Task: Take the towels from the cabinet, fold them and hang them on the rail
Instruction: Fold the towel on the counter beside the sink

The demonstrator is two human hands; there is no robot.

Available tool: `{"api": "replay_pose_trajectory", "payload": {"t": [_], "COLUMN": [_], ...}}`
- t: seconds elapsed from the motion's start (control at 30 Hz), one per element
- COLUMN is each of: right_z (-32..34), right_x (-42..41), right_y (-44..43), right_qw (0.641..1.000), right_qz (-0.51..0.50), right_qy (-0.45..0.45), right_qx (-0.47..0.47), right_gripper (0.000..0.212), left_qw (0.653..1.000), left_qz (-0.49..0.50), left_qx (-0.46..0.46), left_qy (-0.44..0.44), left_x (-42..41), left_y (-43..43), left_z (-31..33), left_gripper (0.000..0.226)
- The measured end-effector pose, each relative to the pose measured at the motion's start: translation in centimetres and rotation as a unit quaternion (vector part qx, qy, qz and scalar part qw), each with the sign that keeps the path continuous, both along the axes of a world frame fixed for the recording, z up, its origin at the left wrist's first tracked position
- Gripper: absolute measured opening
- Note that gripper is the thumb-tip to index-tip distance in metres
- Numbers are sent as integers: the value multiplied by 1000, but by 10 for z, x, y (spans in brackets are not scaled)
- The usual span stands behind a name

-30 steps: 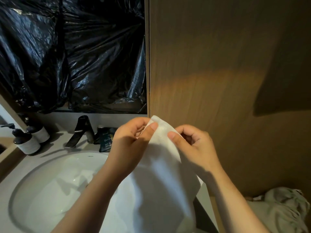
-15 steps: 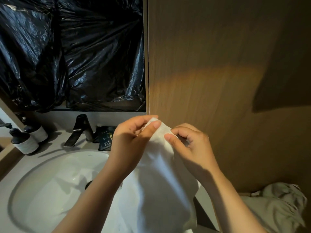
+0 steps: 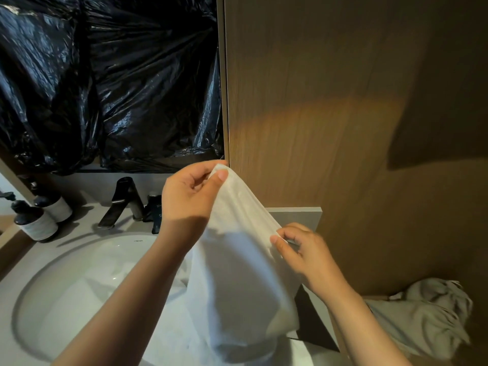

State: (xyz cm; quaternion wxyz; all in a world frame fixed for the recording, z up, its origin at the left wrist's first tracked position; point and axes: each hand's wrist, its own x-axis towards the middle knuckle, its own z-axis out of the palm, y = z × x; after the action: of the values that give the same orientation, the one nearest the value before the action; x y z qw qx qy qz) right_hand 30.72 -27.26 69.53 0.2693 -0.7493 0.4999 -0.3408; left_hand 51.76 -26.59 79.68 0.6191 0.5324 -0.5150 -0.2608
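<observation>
While the white towel [image 3: 237,273] hung over the right side of the sink [image 3: 66,291], the right hand [image 3: 303,252] pinched its side edge and the left hand [image 3: 190,196] pinched its top corner, higher up. Folding looked barely begun. A crumpled grey cloth [image 3: 422,318] lay farther right, and no rail showed.

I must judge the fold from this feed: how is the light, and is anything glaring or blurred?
Head view: dim, with a warm band of light across the wood panel and a dark shadow upper right. Head view: scattered glare on the black plastic sheet. Head view: the white towel is half in shade, its creases faint; the right hand looks slightly smeared, the left hand sharper.
</observation>
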Motion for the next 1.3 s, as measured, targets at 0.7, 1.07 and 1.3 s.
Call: {"api": "replay_pose_trajectory", "payload": {"t": [0.7,1.07,1.3], "right_z": [51,-26,-38], "right_x": [-59,-98,-107], "right_y": [-13,6,11], "right_qw": [984,992,990], "right_qz": [-46,-72,-98], "right_qy": [94,100,-37], "right_qx": [-146,10,92], "right_gripper": [17,9,13], "left_qw": [992,983,982], "left_qz": [104,145,145], "left_qx": [19,75,75], "left_qy": [-62,-87,-94], "left_x": [21,33,36], "left_y": [-33,-37,-40], "left_z": [-29,-71,-75], "left_gripper": [14,20,20]}}
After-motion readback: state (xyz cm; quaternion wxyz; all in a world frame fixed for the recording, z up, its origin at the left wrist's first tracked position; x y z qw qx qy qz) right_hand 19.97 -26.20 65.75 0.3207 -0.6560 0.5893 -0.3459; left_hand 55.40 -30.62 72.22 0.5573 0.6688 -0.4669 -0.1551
